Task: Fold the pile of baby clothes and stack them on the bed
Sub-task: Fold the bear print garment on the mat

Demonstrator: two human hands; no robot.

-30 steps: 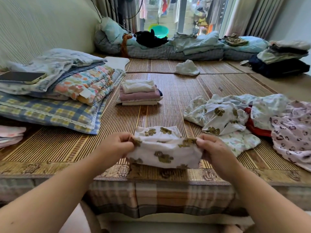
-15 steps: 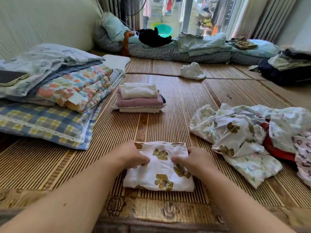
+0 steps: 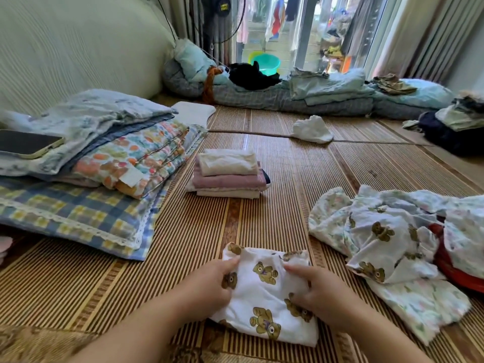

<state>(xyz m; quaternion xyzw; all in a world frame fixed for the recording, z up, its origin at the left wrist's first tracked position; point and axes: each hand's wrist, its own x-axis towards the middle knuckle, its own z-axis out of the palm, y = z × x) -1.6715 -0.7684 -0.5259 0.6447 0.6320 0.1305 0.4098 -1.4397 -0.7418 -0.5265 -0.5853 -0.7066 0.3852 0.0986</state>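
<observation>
Now, bear-print garment point(image 3: 262, 293), fingers point(image 3: 231, 262) gripping L+R edges

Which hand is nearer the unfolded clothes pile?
Right. The right hand grips the bear-print garment just left of the clothes pile; the left hand grips its other side, farther away.

Left hand point(image 3: 209, 285) and right hand point(image 3: 323, 293) now grip the sides of the bear-print garment point(image 3: 264, 294).

Left grip point(image 3: 209, 284) & right grip point(image 3: 317, 292): bare hands, shortish fingers. Both forearms bare too, uncovered right down to btm edge of view. What's worn higher up the arms can't be told.
</observation>
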